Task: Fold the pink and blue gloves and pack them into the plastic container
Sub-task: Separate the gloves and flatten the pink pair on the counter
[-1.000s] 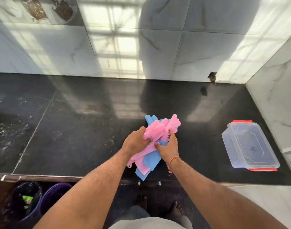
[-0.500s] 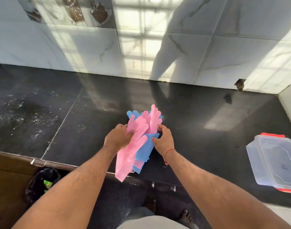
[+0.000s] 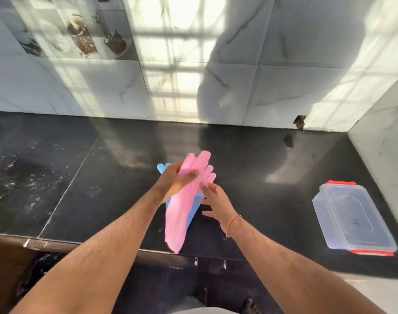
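My left hand [image 3: 174, 181] grips a pink glove [image 3: 182, 209] near its fingers and holds it up over the black counter, the cuff hanging down toward the front edge. A blue glove [image 3: 194, 206] lies under and behind it, mostly hidden; its fingertips peek out left of my left hand. My right hand [image 3: 213, 200] is beside the pink glove with fingers spread, its fingertips touching the glove's finger end. The clear plastic container [image 3: 354, 217] with red clips sits closed on the counter at the right.
The black counter [image 3: 103, 177] has a wet patch on its left part. White tiled walls stand behind and at the right. Below the counter's front edge at the left stands a dark bin [image 3: 37, 275]. My bare feet show at the bottom.
The pink glove has been lifted and stretched out lengthwise by my left hand. My right hand has let go of the bundle and opened. The view has shifted left and closer.
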The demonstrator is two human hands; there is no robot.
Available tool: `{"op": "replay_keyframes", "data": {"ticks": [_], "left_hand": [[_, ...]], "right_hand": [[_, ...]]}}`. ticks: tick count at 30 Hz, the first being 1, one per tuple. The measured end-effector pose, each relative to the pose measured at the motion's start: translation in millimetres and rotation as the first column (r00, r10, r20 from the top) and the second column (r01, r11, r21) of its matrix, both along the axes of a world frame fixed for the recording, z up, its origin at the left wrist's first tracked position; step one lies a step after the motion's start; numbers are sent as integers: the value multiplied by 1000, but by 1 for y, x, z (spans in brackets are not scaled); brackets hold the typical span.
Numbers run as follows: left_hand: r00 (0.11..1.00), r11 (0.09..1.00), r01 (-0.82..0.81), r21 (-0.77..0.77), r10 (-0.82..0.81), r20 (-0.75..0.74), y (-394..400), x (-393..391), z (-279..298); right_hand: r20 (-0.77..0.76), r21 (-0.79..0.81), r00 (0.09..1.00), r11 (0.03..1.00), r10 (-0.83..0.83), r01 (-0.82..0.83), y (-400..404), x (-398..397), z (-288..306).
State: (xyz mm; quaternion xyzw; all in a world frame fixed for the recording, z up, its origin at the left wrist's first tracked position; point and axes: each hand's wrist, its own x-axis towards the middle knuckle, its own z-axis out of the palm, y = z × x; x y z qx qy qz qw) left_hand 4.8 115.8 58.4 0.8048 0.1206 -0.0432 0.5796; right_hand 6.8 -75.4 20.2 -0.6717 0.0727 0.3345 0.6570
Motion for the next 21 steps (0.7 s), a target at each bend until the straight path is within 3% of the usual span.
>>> {"op": "replay_keyframes", "data": {"ticks": [3,10,17,21], "left_hand": [[999,962,-38,-269,27,-46,-25,10,13],[990,843,-51,-536,-29,-140,-94,43,26],[981,682,-31,-731,-121,-155,-157,71,-15],[968,789,-76,-609,-89,-235,-177,81,-38]], "right_hand": [[-119,128,990,990,70,-54,-22,2,5],[-134,363,989,932,64,-11,-97,-4,9],[-108,141,993,988,-49,64,-183,-6,4],[-104,-63,994,998,-34,28,-209,-9,-9]]}}
